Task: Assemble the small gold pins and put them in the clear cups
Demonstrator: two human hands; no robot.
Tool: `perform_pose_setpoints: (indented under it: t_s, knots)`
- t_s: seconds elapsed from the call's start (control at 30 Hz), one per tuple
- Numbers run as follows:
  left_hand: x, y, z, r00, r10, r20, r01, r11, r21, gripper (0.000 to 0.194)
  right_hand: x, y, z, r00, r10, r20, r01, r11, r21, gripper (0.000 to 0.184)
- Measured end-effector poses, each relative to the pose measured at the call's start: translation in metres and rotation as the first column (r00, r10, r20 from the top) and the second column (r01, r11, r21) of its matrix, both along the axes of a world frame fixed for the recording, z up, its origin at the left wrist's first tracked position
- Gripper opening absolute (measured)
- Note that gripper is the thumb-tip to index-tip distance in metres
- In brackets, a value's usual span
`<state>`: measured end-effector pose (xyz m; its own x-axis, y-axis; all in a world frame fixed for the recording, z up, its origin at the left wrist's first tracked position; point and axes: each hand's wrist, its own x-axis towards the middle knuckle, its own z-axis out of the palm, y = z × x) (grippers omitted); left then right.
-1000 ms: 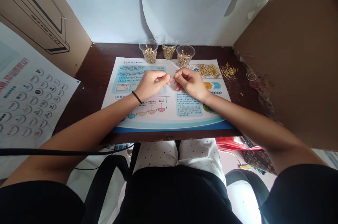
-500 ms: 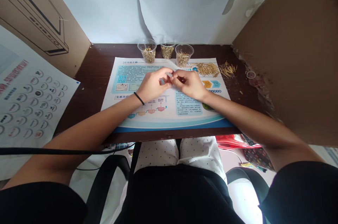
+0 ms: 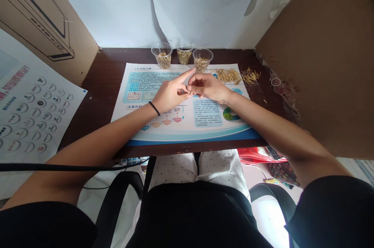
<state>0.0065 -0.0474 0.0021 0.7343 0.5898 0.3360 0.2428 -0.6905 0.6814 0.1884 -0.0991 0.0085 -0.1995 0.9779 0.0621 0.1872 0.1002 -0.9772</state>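
Above the middle of a printed sheet [image 3: 157,133], my two hands meet fingertip to fingertip. My left hand [image 3: 169,94], with a black band at the wrist, pinches with its thumb and bent fingers while its index finger points up and away. Closed in a pinch against it is my right hand [image 3: 209,86]. Whatever lies between the fingertips is too small or hidden to make out. Just beyond the hands stands a clear plastic cup [image 3: 203,59] of small gold-coloured metal pieces. A pile of thin gold-coloured pins [image 3: 229,76] lies right of my right hand.
Two more clear cups, the left cup [image 3: 162,55] and the middle cup [image 3: 184,54], hold similar gold pieces. A smaller pin pile [image 3: 250,76] sits on the dark table [image 3: 99,80]. Cardboard walls [image 3: 315,57] flank the table; a black cable [image 3: 58,167] crosses at left.
My left index finger has straightened and lifted away from the pinch. My right hand has turned slightly, its fingers now closing lower against the left fingertips. The cups and pin piles stay put.
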Motion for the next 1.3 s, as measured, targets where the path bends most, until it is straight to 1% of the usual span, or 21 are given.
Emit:
perform_pose_setpoints:
  t_s: [0.2,0.43,0.57,0.67,0.83,0.9,1.03,1.1,1.17,1.2,1.23,1.27,1.3]
  knots:
    - [0.001,0.0,0.0,1.0,0.004,-0.017,-0.003,0.997,0.075,0.065,0.001,0.002,0.001,0.999,0.012,-0.045,-0.015,0.998,-0.061,0.031]
    - [0.001,0.002,-0.001,1.0,0.0,-0.023,0.002,0.996,0.086,0.064,0.0,0.002,0.0,0.998,0.003,-0.056,-0.007,0.997,-0.08,0.032]
    - [0.001,0.001,0.0,0.999,0.02,-0.029,-0.018,0.997,0.076,0.063,-0.003,0.003,0.0,0.998,-0.022,-0.055,0.016,0.995,-0.098,0.031]
    - [0.001,0.0,0.001,0.999,0.013,-0.034,-0.011,0.998,0.055,0.066,-0.002,0.002,0.001,0.998,-0.025,-0.052,0.02,0.996,-0.088,0.032]
    - [0.002,0.0,0.001,1.0,0.003,-0.018,-0.004,1.0,-0.023,0.064,0.003,-0.001,0.001,0.997,0.009,-0.076,-0.013,0.998,-0.059,0.033]
    - [0.001,0.0,0.001,1.0,0.011,-0.008,-0.012,1.0,-0.028,0.061,0.003,-0.002,0.0,0.998,0.023,-0.056,-0.026,0.998,-0.063,0.032]
    - [0.0,-0.001,0.003,0.999,0.029,-0.017,-0.029,1.0,-0.006,0.054,0.0,-0.005,0.003,1.0,0.012,0.002,-0.012,1.0,-0.022,0.026]
    - [0.0,-0.003,0.005,0.999,0.049,-0.011,-0.05,0.999,-0.017,0.05,0.005,-0.006,0.012,0.999,0.011,0.054,-0.011,1.0,-0.013,0.022]
    - [0.0,-0.004,0.006,0.998,0.068,0.012,-0.067,0.997,-0.046,0.047,0.02,-0.008,0.026,0.983,0.017,0.182,-0.016,1.0,-0.007,0.018]
    - [0.0,-0.004,0.006,0.997,0.071,0.025,-0.069,0.996,-0.061,0.046,0.03,-0.009,0.033,0.958,0.032,0.285,-0.034,0.999,0.002,0.016]
    - [0.0,-0.004,0.006,0.997,0.067,0.035,-0.064,0.995,-0.071,0.044,0.041,-0.01,0.04,0.924,0.018,0.381,-0.03,0.999,0.028,0.014]
    - [0.0,-0.004,0.006,0.998,0.057,0.04,-0.054,0.996,-0.076,0.042,0.053,-0.01,0.046,0.888,-0.037,0.457,0.016,0.999,0.051,0.014]
    - [0.0,-0.003,0.006,0.998,0.044,0.041,-0.041,0.996,-0.074,0.04,0.064,-0.01,0.05,0.841,-0.133,0.524,0.113,0.991,0.069,0.015]
